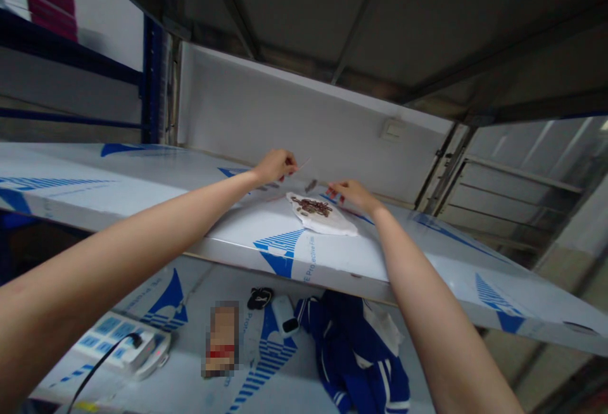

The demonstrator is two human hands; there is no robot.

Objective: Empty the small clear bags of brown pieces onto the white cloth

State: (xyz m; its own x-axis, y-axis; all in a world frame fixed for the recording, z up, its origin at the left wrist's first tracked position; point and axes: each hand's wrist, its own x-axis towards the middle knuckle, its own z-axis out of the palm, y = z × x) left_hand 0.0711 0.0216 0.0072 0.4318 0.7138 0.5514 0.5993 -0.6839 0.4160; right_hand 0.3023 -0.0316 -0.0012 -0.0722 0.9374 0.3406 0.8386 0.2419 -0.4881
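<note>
1. White sheet (339,225) on blue-printed, film-covered shelf (422,262), small dark-brown pieces (316,207) heaped on it.
2. Left hand (279,164): fingertips pinched on thin pale strip (304,164).
3. Right hand (352,192): half-curled near pieces (can't tell if holding anything).

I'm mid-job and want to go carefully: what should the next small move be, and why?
Probably ease the right hand toward the far end of the thin strip to steady it: the left hand pinches only one end, and the other looks unsupported above the shelf.
</note>
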